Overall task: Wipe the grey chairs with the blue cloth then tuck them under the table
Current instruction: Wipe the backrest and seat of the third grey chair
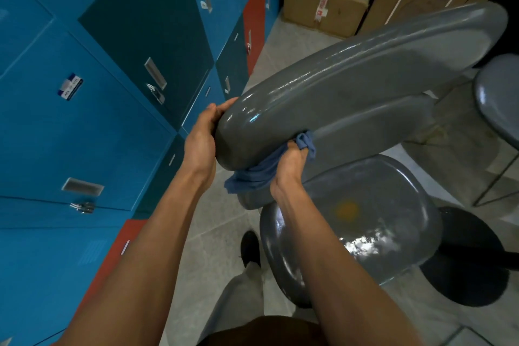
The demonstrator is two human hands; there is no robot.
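Note:
A grey plastic chair [351, 87] stands right in front of me, its glossy backrest filling the middle of the view and its seat [373, 222] below. My left hand [200, 143] grips the left end of the backrest. My right hand [289, 166] presses a crumpled blue cloth [258, 171] against the backrest's lower edge, near that same end. A second grey chair [497, 98] shows at the right edge, partly cut off.
Blue, teal and red lockers [112, 78] line the left side close by. Cardboard boxes [323, 5] are stacked at the back. A black round base [471, 258] sits on the tiled floor at right. My shoe [250, 244] is by the seat.

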